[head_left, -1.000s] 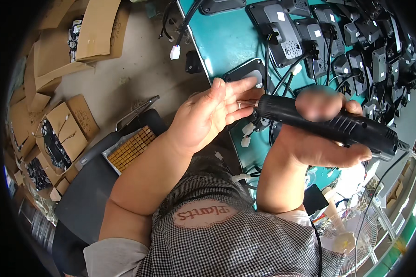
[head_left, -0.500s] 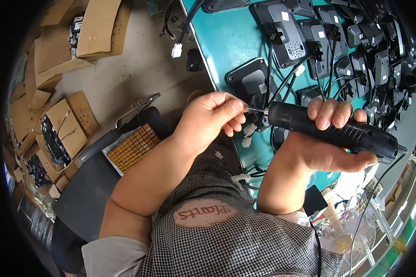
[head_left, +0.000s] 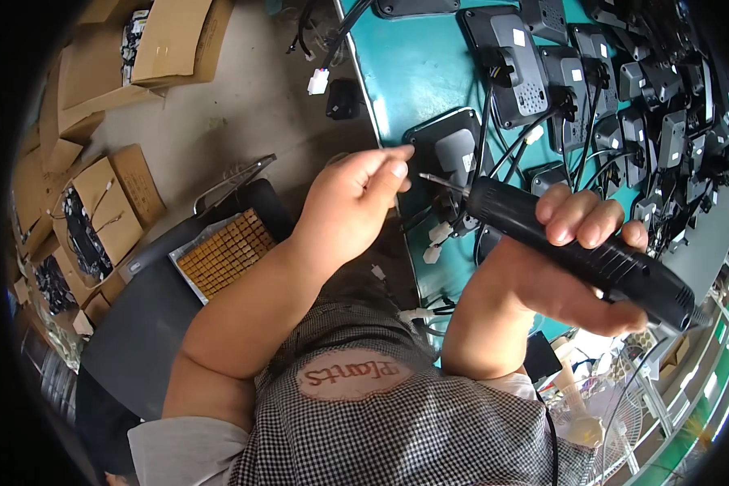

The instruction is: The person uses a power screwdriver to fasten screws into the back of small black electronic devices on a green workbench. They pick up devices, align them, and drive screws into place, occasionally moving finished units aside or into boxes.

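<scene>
1. Pointing its thin metal bit (head_left: 440,181) toward the left hand (head_left: 348,202), a black power screwdriver (head_left: 506,209) is held slantwise above the near edge of the green tabletop (head_left: 401,61).
2. The right hand (head_left: 535,277) is wrapped around the screwdriver's body, fingers over the upper side and thumb along the lower; the grip looks full.
3. The left hand hangs just beside the bit's tip, apart from it; thumb and forefinger are drawn close, and whether they pinch something tiny I cannot tell.
4. Behind the bit, a black housing (head_left: 455,146) lies near the table's edge; white connectors (head_left: 440,233) sit just beside it.
5. Farther over, many similar housings (head_left: 506,65) crowd the tabletop, cables among them.
6. To the left stand a dark chair (head_left: 142,348) bearing a tan tiled mat (head_left: 227,253), and open cardboard boxes (head_left: 109,182); a fan (head_left: 624,413) stands lower right.
</scene>
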Action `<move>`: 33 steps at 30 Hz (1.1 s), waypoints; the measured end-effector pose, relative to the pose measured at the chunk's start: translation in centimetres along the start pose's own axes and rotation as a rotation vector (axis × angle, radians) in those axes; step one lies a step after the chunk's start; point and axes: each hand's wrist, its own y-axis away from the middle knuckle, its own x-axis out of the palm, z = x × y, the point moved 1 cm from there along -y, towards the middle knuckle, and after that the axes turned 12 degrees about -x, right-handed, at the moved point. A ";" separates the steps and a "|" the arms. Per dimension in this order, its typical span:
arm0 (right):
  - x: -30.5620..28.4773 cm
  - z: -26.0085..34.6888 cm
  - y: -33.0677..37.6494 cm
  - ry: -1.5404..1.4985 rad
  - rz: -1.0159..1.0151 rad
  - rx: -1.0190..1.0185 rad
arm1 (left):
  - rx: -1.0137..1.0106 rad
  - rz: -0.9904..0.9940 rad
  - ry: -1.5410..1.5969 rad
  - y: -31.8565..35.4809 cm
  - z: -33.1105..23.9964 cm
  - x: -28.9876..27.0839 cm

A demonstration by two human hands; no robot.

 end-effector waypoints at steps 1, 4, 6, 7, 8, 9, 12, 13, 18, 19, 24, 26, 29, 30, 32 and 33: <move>0.5 -0.4 0.2 0.023 0.038 -0.027 | 0.145 -0.097 -0.220 -0.1 0.3 0.1; 1.4 -2.4 1.5 0.159 0.077 -0.134 | 0.464 -0.224 -0.560 0.2 0.4 1.0; 1.3 -3.2 1.9 0.161 0.120 -0.150 | 0.510 -0.227 -0.662 0.1 1.0 1.5; 1.2 -3.8 2.1 0.161 0.141 -0.159 | 0.533 -0.229 -0.715 0.0 1.1 1.6; 0.8 -4.6 2.3 0.154 0.185 -0.205 | 0.557 -0.264 -0.738 0.0 1.2 1.7; 0.7 -5.0 2.4 0.164 0.200 -0.211 | 0.533 -0.256 -0.734 -0.1 1.1 1.7; 1.1 -5.7 2.9 0.180 0.247 -0.219 | 0.527 -0.242 -0.746 -0.6 1.1 1.7; 1.3 -5.9 2.9 0.194 0.281 -0.240 | 0.567 -0.242 -0.765 -0.9 1.6 1.8; 2.1 -6.6 2.9 0.201 0.430 -0.285 | 0.646 -0.189 -0.804 -1.4 1.9 1.7; 2.1 -6.7 2.9 0.205 0.456 -0.290 | 0.647 -0.181 -0.821 -1.6 2.6 2.0; 1.8 -6.6 3.1 0.233 0.443 -0.243 | 0.673 -0.196 -0.869 -1.5 2.5 2.4; 1.6 -6.7 3.1 0.218 0.439 -0.248 | 0.684 -0.196 -0.866 -1.4 2.3 2.4; 1.2 -6.5 3.1 0.158 0.407 -0.211 | 0.692 -0.204 -0.869 -1.7 2.6 2.6; 1.0 -6.4 3.2 0.126 0.385 -0.184 | 0.691 -0.203 -0.846 -1.6 2.3 2.5; 0.1 -6.5 3.3 0.114 0.378 -0.178 | 0.691 -0.198 -0.804 -1.4 1.8 2.5; 0.3 -6.2 3.4 0.121 0.349 -0.154 | 0.683 -0.198 -0.817 -1.3 1.6 2.6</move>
